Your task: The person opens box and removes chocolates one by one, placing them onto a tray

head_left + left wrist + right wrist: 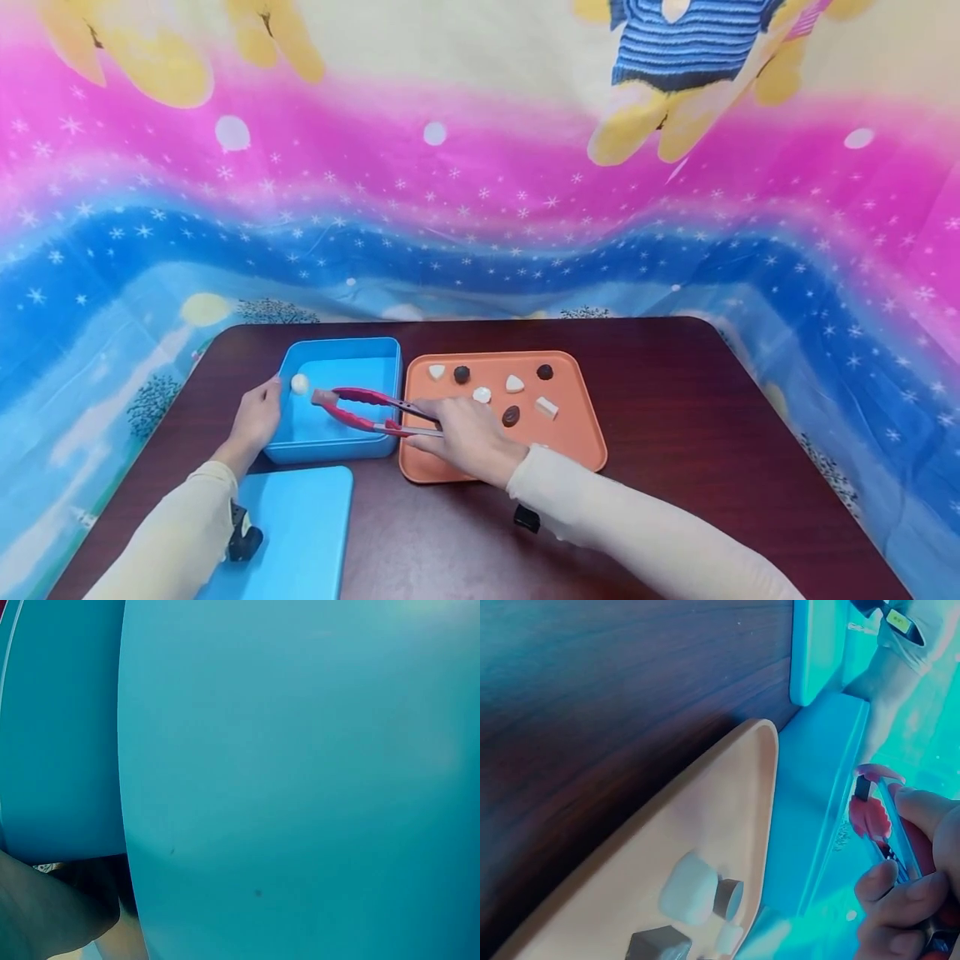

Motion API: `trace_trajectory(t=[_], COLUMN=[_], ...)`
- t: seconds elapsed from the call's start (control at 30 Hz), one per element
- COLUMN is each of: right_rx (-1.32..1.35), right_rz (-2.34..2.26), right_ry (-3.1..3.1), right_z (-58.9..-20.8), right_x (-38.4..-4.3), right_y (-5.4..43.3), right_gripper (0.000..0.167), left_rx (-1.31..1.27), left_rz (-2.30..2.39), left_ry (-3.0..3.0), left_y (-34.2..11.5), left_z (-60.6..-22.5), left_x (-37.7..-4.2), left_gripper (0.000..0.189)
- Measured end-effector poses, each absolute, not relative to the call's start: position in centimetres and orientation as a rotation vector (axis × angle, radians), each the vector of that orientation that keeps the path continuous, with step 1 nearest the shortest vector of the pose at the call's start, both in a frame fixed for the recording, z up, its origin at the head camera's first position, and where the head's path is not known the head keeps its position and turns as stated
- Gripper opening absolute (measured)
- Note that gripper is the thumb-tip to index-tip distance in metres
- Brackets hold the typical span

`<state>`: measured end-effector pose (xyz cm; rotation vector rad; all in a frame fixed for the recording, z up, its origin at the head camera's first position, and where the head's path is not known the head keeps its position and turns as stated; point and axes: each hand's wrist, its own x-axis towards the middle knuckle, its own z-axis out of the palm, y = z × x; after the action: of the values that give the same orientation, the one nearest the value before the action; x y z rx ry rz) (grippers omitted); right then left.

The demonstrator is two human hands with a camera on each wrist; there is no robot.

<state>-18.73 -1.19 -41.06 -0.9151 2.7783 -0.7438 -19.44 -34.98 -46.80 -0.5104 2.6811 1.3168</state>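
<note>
My right hand (472, 437) grips a pair of red-tipped tongs (363, 396), also seen in the right wrist view. Between the tong tips is a small brown chocolate (322, 397), held over the inside of an open blue box (333, 450). A round white candy (300, 384) lies in that box near its left wall. At the box's left side my left hand (258, 412) holds the wall, thumb at the rim. In the left wrist view, only part of the left hand (56, 915) shows at the lower left, beside the blue box wall (64, 750).
An orange tray (442, 467) sits right of the box, bearing several white and dark candies, among them a white bar (547, 407) and a brown oval one (511, 415). The blue lid (307, 533) lies in front of the box, under the left forearm. A patterned cloth hangs behind the table.
</note>
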Motion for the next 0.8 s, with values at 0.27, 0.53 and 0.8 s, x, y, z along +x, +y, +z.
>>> trace_trajectory(t=[0.27,0.53,0.8], right_rx=[-0.853,-0.782,-0.766], right_rz=[-0.703,-0.734,-0.774], right_ry=[2.836,2.829,2.79], right_z=[-41.0,-41.1,-41.0], right_x=[-18.0,-17.6,-16.8], right_y=[0.8,3.1,5.7], right_gripper=[0.047,0.049,0.048], left_rx=[-0.508,-0.517,-0.518], left_rz=[1.325,1.326,1.328], left_ry=[2.668,2.652,2.653], left_y=[-35.0,-35.0,-35.0], left_z=[-46.7,-46.6,-46.7], left_x=[-19.3,-19.2,-19.3], left_gripper=[0.068,0.068,0.069])
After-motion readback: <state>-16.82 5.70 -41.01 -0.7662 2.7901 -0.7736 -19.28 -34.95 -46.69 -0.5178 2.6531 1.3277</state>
